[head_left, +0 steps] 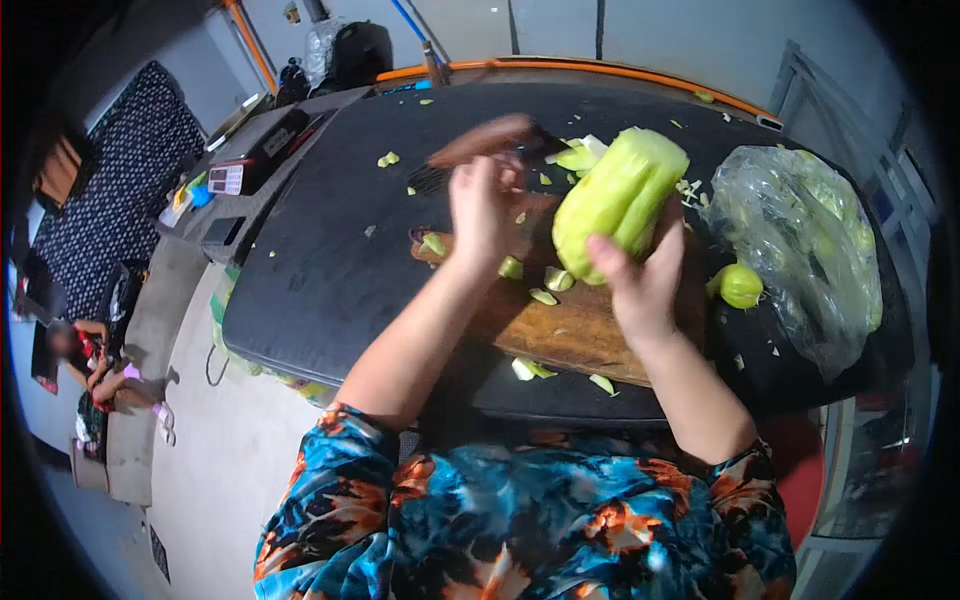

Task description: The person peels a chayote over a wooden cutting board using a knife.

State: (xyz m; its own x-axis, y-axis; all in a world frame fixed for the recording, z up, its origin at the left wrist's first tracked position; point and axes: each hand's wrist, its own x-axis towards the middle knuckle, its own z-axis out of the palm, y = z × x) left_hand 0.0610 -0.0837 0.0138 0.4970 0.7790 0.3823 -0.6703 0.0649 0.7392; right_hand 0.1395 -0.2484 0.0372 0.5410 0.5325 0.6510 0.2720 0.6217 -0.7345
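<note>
My right hand (645,285) grips a large pale green, ridged gourd (610,205) from below and the right side, with its cut pale end tilted up. To the left of it, my left hand (482,205) is closed on a knife (485,142), whose brown-looking blade is smeared by motion. Both hands are above a wooden chopping board (570,335). Green peel scraps (558,279) lie on the board, and more pale green pieces (580,153) are behind the gourd.
A clear plastic bag (800,250) of green vegetables lies at the right of the black table (330,260), beside a small round green piece (740,286). At the left, a side bench holds a calculator (226,180) and a phone (222,232). A person (100,370) sits farther left.
</note>
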